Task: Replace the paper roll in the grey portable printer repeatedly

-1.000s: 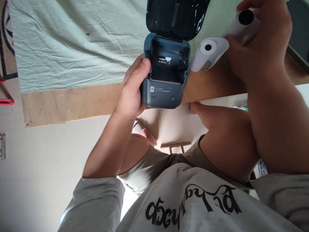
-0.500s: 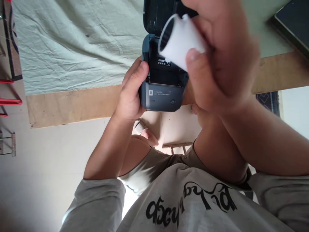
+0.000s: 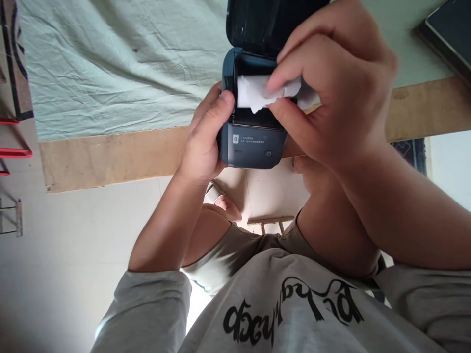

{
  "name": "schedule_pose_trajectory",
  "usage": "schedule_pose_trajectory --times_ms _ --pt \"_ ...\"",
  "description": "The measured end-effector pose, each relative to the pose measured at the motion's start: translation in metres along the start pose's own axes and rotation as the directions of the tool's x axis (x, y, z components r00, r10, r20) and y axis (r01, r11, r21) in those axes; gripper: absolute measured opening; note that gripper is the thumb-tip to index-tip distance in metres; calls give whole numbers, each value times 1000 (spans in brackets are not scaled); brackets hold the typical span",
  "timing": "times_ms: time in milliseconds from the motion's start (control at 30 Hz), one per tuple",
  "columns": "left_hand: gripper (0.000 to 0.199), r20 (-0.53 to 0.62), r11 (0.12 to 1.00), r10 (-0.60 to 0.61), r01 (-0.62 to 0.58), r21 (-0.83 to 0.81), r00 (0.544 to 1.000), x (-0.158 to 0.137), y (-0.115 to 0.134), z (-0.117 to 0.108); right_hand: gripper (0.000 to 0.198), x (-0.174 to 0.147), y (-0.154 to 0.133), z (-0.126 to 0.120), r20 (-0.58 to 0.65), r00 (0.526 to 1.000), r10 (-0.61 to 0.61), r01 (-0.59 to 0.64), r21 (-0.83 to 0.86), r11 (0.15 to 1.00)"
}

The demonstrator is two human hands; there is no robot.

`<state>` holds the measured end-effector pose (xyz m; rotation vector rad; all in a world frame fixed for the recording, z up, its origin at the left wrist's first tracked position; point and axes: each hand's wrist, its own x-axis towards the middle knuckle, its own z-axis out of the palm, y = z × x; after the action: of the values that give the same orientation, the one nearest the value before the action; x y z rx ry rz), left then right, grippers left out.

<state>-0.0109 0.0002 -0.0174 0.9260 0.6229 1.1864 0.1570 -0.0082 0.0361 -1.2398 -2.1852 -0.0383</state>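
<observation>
A dark blue-grey portable label printer (image 3: 253, 142) rests in my left hand (image 3: 208, 132), whose thumb presses on its left side. Its black lid (image 3: 253, 24) stands swung back, away from me. Inside the compartment lies a white paper roll (image 3: 245, 90) with a torn, ragged edge. My right hand (image 3: 338, 83) pinches the loose paper between thumb and fingertips, over the compartment's right side. The right hand hides the right end of the roll and part of the lid.
Pale green cloth (image 3: 121, 63) covers the table, with a bare wooden edge (image 3: 117, 157) along its near side. A dark flat object (image 3: 449, 39) lies at the far right. Red bars (image 3: 14, 152) show at the left. Below are my legs and the tiled floor (image 3: 84, 235).
My right hand has brought the paper roll down into the printer's compartment and now pinches its loose paper. The left hand and printer have shifted slightly right.
</observation>
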Motion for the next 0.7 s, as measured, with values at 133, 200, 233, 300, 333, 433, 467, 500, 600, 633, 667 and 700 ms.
schedule_pose_trajectory --times_ms 133,200,233,300,333,433,467,500,600,633,667,700 --pt "41 18 995 -40 38 95 999 -1 5 -2 23 -6 -3 3 -87 996 -18 16 -21 1000" --pt "35 25 991 8 -12 135 1000 -1 7 -2 18 -10 -5 4 -75 995 -63 62 -16 998" --pt "35 58 988 39 -47 146 998 -1 8 -2 18 -11 -5 4 -42 995 -85 85 -7 996" --pt "41 96 985 74 -88 147 993 -2 8 -3 22 -12 -5 1 24 994 -107 106 38 994" --pt "45 99 986 69 -83 144 993 -2 8 -3 25 -12 -5 -1 36 993 -110 107 68 992" --pt "54 52 988 9 -17 154 999 -2 8 -6 28 -11 0 -9 -63 997 38 -26 172 985" --pt "58 65 986 3 -13 168 998 -1 7 -8 29 -11 2 -10 -91 988 123 -102 201 974" --pt "61 80 982 -1 -14 188 997 0 5 -10 33 -11 5 -11 -103 975 198 -174 211 962" --pt "67 163 972 31 -68 226 986 4 0 -17 48 -10 12 -9 -91 961 260 -240 184 953" --pt "68 188 971 48 -90 222 981 5 -1 -19 50 -9 14 -7 -88 961 260 -238 210 948" --pt "67 196 971 56 -99 218 979 6 -1 -19 47 -8 14 -7 -72 948 309 -273 306 912" --pt "63 197 971 68 -110 211 978 5 0 -19 40 -7 13 -6 -48 926 374 -317 433 843"
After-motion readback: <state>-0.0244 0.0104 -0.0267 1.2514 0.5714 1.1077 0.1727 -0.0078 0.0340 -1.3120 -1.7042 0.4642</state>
